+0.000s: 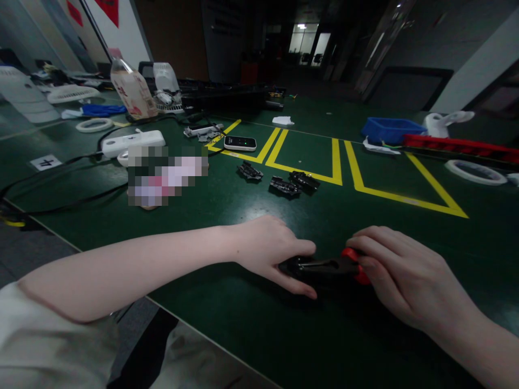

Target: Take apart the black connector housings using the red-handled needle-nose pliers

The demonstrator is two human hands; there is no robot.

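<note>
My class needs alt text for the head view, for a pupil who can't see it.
A right hand grips red-handled pliers, a left hand at their black end, over a green table. Beyond lie three black parts and yellow tape outlines.

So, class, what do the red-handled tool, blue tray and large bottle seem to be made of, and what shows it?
Red-handled tool: probably dark metal, by its sheen; red handles perhaps plastic or rubber, smooth-looking.
Blue tray: likely plastic, matte, evenly coloured.
Large bottle: glossy, see-through shoulder suggests clear plastic; glass possible.

Black pliers [334,268] with red handles [362,275], yellow tape [337,162], dark green table [332,213], blue bin [389,133]
</note>
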